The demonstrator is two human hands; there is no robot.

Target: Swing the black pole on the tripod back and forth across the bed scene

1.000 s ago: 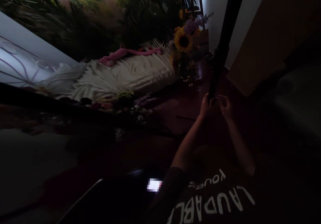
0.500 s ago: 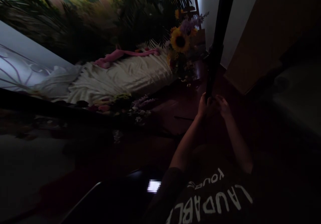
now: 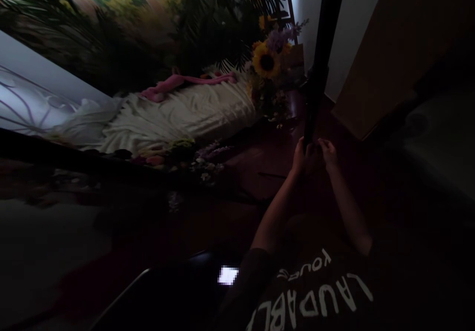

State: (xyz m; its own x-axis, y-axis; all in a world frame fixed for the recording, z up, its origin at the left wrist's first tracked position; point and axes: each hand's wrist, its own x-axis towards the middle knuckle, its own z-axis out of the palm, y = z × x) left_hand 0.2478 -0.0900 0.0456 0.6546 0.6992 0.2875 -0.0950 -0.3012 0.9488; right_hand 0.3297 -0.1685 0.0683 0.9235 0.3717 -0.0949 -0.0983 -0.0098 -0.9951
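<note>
A thick black pole (image 3: pixel 318 81), like the upright of a stand, slants down from the top of the view toward my hands. My left hand (image 3: pixel 299 157) is wrapped around its lower part, thumb side up. Just right of the pole, my right hand (image 3: pixel 329 154) has its fingers bent together toward it, at about the same height. Whatever lies between those fingertips is too dark to make out. A thin dark bar (image 3: pixel 271 175), perhaps a leg of the stand, shows low on the left of the pole.
A cream cloth (image 3: pixel 181 116) covers a low platform, with a pink plush toy (image 3: pixel 166 84) on it. Sunflowers (image 3: pixel 266 62) stand behind the pole. Another dark pole (image 3: pixel 92 163) crosses the left side. A large brown panel (image 3: pixel 371 69) leans at right; a bright patch (image 3: pixel 227 275) shows below.
My right hand has shifted slightly and its fingers have drawn closer together beside the pole. The left hand keeps its hold, and the pole tilts a touch to the left.
</note>
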